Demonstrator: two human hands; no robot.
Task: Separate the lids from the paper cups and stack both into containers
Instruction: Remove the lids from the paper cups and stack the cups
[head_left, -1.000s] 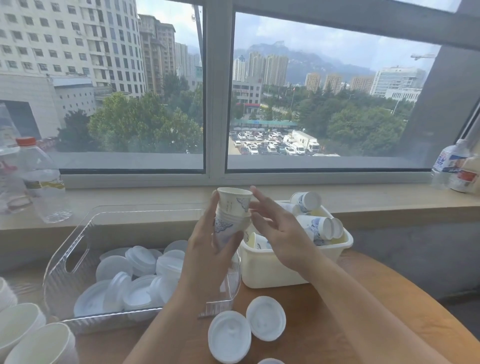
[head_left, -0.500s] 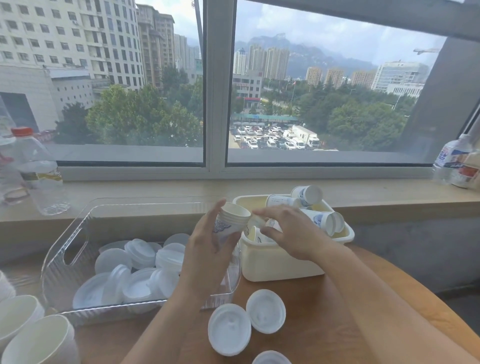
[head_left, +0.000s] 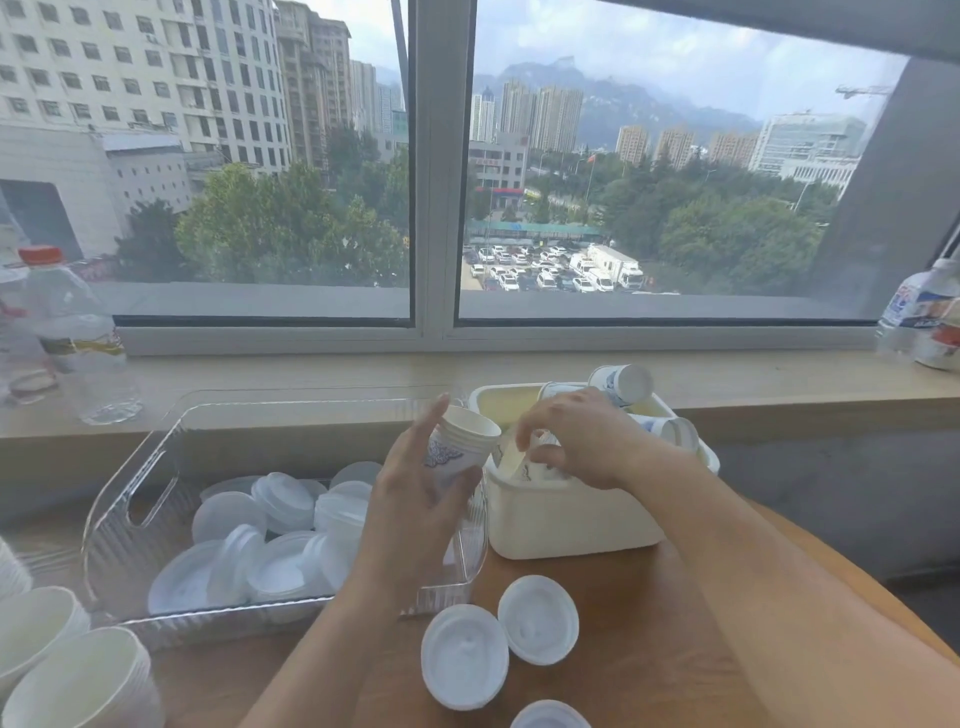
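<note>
My left hand (head_left: 415, 493) grips a short stack of nested paper cups (head_left: 460, 441) with blue print, tilted toward the right, above the edge of the clear bin. My right hand (head_left: 576, 441) reaches down into the cream tub (head_left: 571, 519), fingers pinched on a paper cup (head_left: 540, 447) inside it. More cups, some with lids on (head_left: 623, 384), lie on their sides in the tub. The clear plastic bin (head_left: 130, 519) at left holds several white lids (head_left: 280, 504). Three loose lids (head_left: 465, 657) lie on the wooden table near me.
Stacks of empty cups (head_left: 67, 675) stand at the lower left. Water bottles stand on the window sill at far left (head_left: 72, 332) and far right (head_left: 919, 312). The round wooden table (head_left: 649, 623) ends close on the right.
My right hand moved from beside the held cups down into the cream tub. The stack in my left hand dropped lower and tilted toward the tub.
</note>
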